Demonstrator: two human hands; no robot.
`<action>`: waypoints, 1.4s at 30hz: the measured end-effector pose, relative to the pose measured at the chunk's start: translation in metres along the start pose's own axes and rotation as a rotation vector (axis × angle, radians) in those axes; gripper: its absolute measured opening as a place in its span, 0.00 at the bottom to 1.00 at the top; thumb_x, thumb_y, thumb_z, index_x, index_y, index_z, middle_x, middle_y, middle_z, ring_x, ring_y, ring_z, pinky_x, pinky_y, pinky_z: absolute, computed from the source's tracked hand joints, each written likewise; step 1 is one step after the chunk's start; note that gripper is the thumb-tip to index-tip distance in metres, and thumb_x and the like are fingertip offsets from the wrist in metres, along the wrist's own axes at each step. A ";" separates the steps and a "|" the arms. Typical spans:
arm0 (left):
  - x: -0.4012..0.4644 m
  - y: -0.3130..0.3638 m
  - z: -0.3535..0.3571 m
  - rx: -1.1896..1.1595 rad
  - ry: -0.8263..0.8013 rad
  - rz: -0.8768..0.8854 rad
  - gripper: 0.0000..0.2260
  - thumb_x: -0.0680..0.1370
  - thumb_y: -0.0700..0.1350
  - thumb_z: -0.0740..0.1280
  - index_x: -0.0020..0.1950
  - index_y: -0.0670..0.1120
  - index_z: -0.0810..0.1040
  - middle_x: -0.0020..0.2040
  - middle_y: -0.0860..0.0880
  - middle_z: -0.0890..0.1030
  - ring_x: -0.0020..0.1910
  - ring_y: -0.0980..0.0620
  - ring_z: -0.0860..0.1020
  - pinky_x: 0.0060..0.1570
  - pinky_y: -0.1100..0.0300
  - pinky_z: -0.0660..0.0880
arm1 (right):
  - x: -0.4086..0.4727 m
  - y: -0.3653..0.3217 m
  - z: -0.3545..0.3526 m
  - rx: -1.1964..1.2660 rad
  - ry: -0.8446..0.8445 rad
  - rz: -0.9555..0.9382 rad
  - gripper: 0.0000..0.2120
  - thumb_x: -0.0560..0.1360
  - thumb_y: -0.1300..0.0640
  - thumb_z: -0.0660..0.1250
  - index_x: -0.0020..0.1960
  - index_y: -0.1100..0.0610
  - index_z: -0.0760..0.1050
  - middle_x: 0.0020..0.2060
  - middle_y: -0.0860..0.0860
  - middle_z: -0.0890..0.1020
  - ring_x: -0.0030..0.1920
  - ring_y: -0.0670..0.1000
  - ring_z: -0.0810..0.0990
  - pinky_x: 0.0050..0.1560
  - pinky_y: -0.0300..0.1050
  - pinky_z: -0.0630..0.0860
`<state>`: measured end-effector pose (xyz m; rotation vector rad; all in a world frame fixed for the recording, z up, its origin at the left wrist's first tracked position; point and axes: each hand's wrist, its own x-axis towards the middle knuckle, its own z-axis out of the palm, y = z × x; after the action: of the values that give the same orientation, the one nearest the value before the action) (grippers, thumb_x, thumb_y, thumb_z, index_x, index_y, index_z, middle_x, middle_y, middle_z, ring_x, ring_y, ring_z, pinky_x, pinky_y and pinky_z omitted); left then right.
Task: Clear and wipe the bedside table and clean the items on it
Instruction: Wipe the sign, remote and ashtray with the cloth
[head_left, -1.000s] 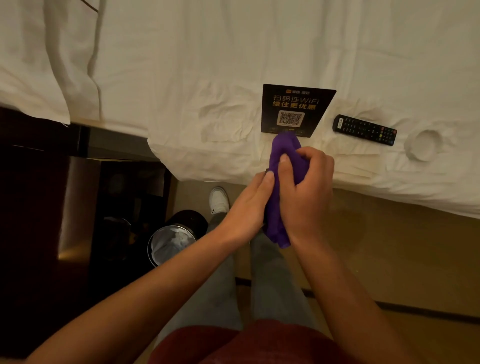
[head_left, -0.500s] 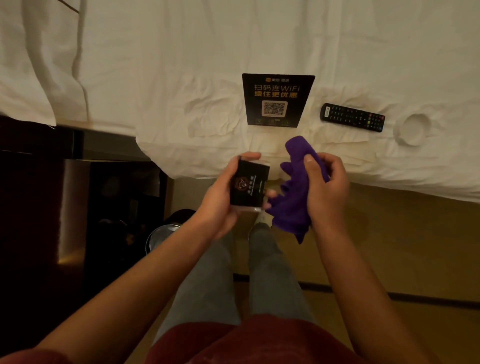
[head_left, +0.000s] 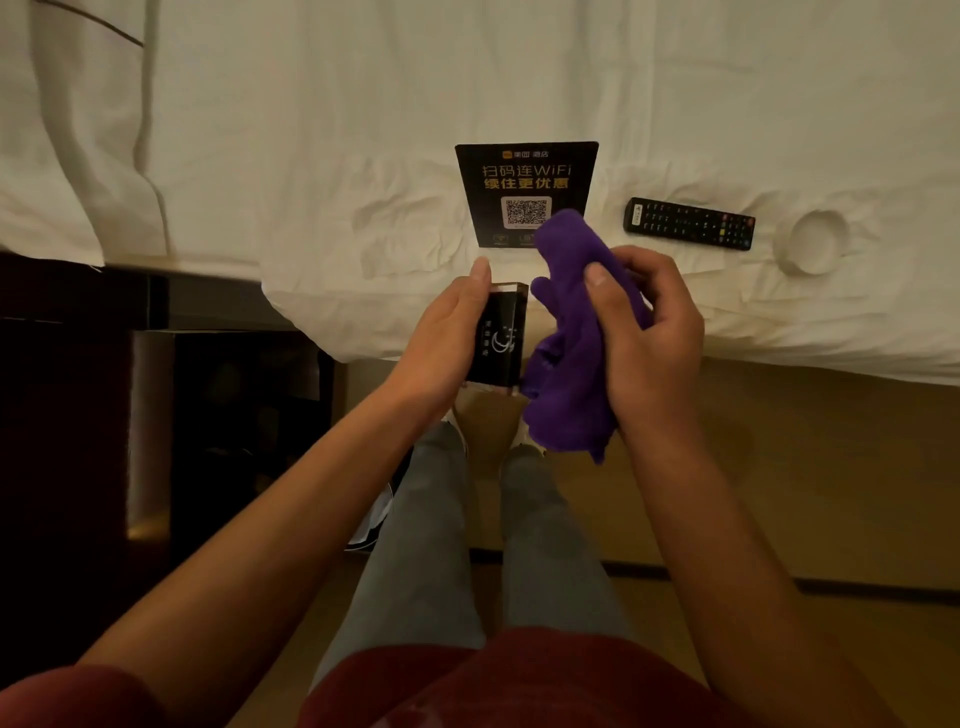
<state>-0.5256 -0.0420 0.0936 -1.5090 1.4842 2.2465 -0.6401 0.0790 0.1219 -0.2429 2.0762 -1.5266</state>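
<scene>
Holding a small black sign block (head_left: 500, 336) upright by its side, the left hand (head_left: 451, 340) has its fingers curled round the edge so that the printed face is free for wiping. The right hand (head_left: 652, 332) grips a bunched purple cloth (head_left: 574, 332), thumb pressed on top, and the cloth is just beside the block, perhaps touching its right edge (the contact is hard to judge). The block shows a white crescent-moon drawing and small characters too small to read.

Taking the block as landmark: just beyond it, on the white bed sheet (head_left: 311, 130), lies a black WiFi card (head_left: 524, 176); it reads "扫码连WiFi" and "续住更优惠", with a QR code partly behind the cloth. To the right of the card lie a black remote control (head_left: 689, 224) and, further right, a clear round dish (head_left: 812, 242). These seem parked on the bed so the bedside table (head_left: 78, 389), dark and to the left of the block, is free for wiping.
</scene>
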 end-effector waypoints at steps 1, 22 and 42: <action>-0.001 -0.002 0.000 0.006 -0.003 0.007 0.23 0.83 0.64 0.55 0.59 0.46 0.77 0.53 0.45 0.82 0.53 0.47 0.83 0.52 0.50 0.81 | 0.000 -0.001 0.000 -0.047 -0.001 -0.040 0.11 0.79 0.49 0.71 0.61 0.47 0.78 0.52 0.40 0.83 0.52 0.42 0.84 0.45 0.35 0.80; 0.000 0.011 -0.016 -0.703 -0.146 -0.026 0.25 0.80 0.60 0.64 0.63 0.39 0.74 0.56 0.37 0.83 0.55 0.38 0.83 0.57 0.45 0.80 | -0.018 -0.001 -0.004 -0.293 0.049 -0.142 0.12 0.78 0.45 0.69 0.59 0.47 0.77 0.53 0.49 0.81 0.51 0.44 0.81 0.50 0.42 0.80; 0.013 0.015 0.000 -0.654 0.198 -0.001 0.24 0.85 0.58 0.56 0.68 0.42 0.78 0.55 0.42 0.84 0.52 0.47 0.83 0.55 0.51 0.81 | -0.042 0.026 0.031 -0.502 -0.202 -0.154 0.13 0.82 0.47 0.66 0.63 0.50 0.80 0.55 0.45 0.79 0.50 0.40 0.78 0.49 0.26 0.72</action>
<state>-0.5401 -0.0556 0.0936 -1.9200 0.7892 2.8156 -0.5842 0.0807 0.1045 -0.7247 2.2799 -0.9840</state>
